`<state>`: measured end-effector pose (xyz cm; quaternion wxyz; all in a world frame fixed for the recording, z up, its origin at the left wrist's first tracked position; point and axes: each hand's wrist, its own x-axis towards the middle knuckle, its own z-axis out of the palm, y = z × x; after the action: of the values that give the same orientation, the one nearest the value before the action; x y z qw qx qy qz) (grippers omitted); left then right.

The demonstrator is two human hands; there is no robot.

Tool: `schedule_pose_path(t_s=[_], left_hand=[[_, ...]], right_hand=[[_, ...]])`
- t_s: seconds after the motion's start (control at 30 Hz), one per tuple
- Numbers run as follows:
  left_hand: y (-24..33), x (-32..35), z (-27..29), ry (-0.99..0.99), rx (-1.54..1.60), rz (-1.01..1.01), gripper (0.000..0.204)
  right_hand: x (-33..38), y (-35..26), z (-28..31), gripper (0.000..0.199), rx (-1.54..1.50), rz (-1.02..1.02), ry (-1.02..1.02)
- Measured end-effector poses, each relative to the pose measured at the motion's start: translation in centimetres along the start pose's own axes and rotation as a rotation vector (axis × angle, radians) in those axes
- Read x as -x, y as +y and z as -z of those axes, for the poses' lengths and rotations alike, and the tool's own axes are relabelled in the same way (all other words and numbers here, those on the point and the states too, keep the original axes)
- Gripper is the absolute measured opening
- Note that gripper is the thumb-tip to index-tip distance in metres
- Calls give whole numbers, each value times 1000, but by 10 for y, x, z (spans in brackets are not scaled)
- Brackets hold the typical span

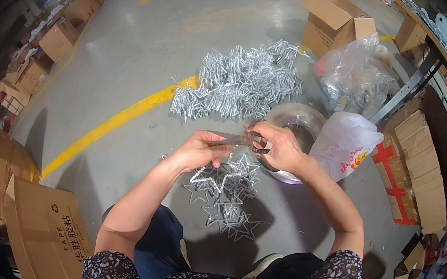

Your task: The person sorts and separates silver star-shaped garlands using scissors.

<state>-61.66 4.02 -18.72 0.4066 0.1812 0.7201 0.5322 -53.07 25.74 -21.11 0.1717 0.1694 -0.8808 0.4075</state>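
Note:
In my right hand (281,146) is a pair of metal scissors (234,140), fingers curled round the handles. The blades point left and reach my left hand (200,150), whose fingers are pinched together. Just beneath those fingers hangs a bright silver star ornament (208,178), which the left hand appears to hold from above; the exact grip is hidden. More wire-like silver stars (230,218) cluster below it, between my feet and hands. Beyond my hands a large heap of silver stars (242,80) lies on the grey floor.
Right of my hands stand a round clear tub (293,114) and a white plastic bag (342,146). Behind them are a filled clear bag (356,80) and an open carton (332,27). A table (437,37) edges the right; cartons (45,229) line the left. A yellow line (119,121) crosses the floor.

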Motion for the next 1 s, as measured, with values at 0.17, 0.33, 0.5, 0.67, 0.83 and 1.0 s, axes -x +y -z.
schedule_pose_path(t_s=[0.17,0.33,0.5,0.67,0.83,1.0], left_hand=[[-26,-7,-4,88,-179,-181,20],[-21,-4,-16,253,-544,-436,16],[-21,-4,-22,269,-579,-493,13],[-15,0,-27,279,-527,-508,14],[-7,4,-32,296,-599,-504,14],[-12,3,-31,316,-561,-563,13]], right_hand=[[9,1,-4,25,5,2,-22],[22,-11,-13,17,-374,-403,-15],[35,-19,-14,13,-512,-454,60],[37,-26,-5,11,-625,-544,47],[38,-23,-3,12,-592,-520,65],[38,-22,-3,13,-605,-503,102]])
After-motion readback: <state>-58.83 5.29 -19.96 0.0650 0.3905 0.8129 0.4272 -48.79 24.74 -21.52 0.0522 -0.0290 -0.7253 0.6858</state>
